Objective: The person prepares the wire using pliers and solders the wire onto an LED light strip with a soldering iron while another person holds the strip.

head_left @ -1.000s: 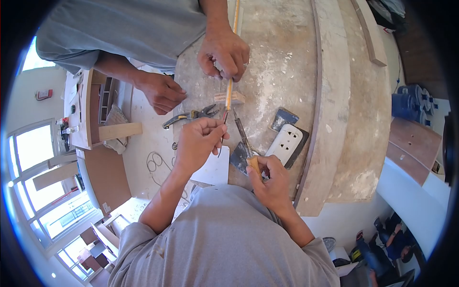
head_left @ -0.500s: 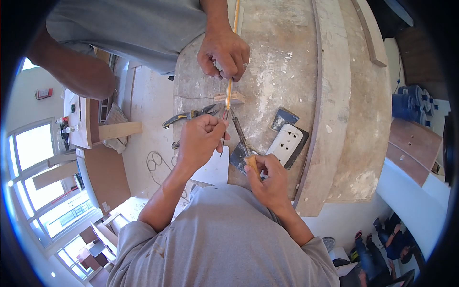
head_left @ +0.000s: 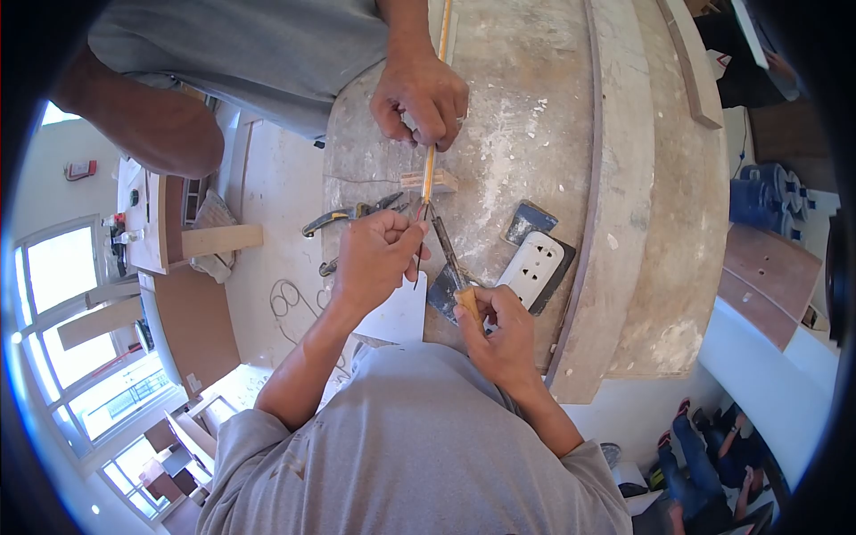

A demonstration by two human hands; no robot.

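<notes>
The person's left hand (head_left: 379, 259) pinches thin wires (head_left: 421, 212), red and dark, between closed fingers; the wires reach up to the near end of a narrow yellow-and-white strip (head_left: 432, 165). The right hand (head_left: 501, 334) has its fingers wrapped around the wooden handle of a soldering iron (head_left: 448, 254), which slants up and to the left so that its tip is right by the same strip end; whether it touches the wires cannot be told. A co-worker's hand (head_left: 422, 100) holds the strip from above with bent fingers, and the strip crosses a small wooden block (head_left: 442, 182) on the worktop (head_left: 508, 107). Pliers (head_left: 343, 217) lie left of the block, near the left hand. Beyond the right hand, a white power outlet (head_left: 535, 263) lies at an angle, with a dark blue flat piece (head_left: 531, 222) just beside it. A long board (head_left: 617, 196) runs along the worktop farther right.
</notes>
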